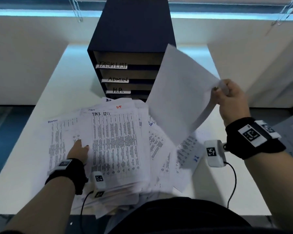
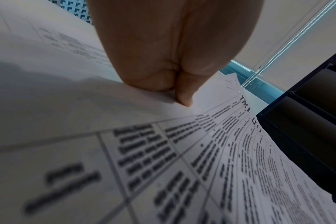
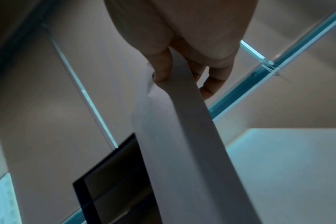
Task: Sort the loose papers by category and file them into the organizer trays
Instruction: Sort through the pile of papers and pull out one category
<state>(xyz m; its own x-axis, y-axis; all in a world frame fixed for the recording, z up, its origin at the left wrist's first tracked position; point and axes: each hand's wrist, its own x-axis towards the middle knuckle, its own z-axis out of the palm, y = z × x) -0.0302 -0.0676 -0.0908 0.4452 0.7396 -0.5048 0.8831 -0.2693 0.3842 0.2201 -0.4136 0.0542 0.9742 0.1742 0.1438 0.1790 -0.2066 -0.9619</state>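
Pinching one sheet point(image 1: 179, 93) by its far right corner, your right hand point(image 1: 231, 100) is raised above the right side of the table point(image 1: 71, 65), wrist bent back toward you, thumb on top of the paper and fingers curled behind it. The right wrist view shows that grip from below: thumb point(image 3: 162, 66) pressed to one face of the sheet point(image 3: 182, 136), the other fingers bent on the opposite face. The sheet hangs tilted in the air, blank side toward you, its upper corner overlapping the right front edge of the dark organizer point(image 1: 132, 31).

Your left hand point(image 1: 79, 151) lies low on the pile of papers point(image 1: 118, 141) spread across the middle of the table, forearm reaching forward from the near edge. Its fingers slip beneath the left edge of the top page while the thumb rests on top. In the left wrist view the hand point(image 2: 169, 53) is drawn together with its fingertips closed on the paper edge, so it is gripping that top page point(image 2: 211, 159), headed by hand "TASK LIST".

The organizer stands upright at the back of the table just beyond the pile, its shelves labelled TASK LIST point(image 1: 112, 65), ADMIN point(image 1: 117, 79) and H.R. point(image 1: 118, 90) from the top down. A sheet marked "I.T" in red point(image 1: 119, 107) peeks out at the far edge of the pile.
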